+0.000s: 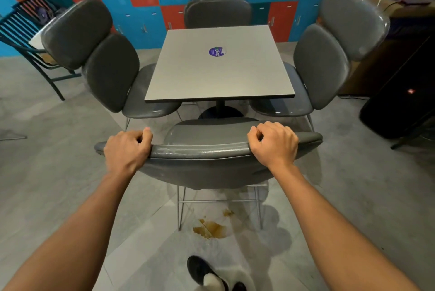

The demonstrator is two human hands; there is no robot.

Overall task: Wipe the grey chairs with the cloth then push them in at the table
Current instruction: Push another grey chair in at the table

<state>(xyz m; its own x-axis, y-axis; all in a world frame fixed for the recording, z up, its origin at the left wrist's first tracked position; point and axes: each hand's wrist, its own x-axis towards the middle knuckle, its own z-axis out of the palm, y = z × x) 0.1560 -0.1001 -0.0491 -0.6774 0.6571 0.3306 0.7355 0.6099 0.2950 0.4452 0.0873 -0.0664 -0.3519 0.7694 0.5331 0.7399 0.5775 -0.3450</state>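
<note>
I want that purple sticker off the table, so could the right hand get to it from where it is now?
Probably not without stepping round. The right hand grips the backrest of the near chair, whose seat lies between the person and the table; the sticker sits toward the far half. Nothing covers it, though.

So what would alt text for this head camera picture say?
Two hands, left and right, grip the top of a grey chair's backrest facing a square grey table. Three more grey chairs surround it; a brown spill stains the floor.
</note>
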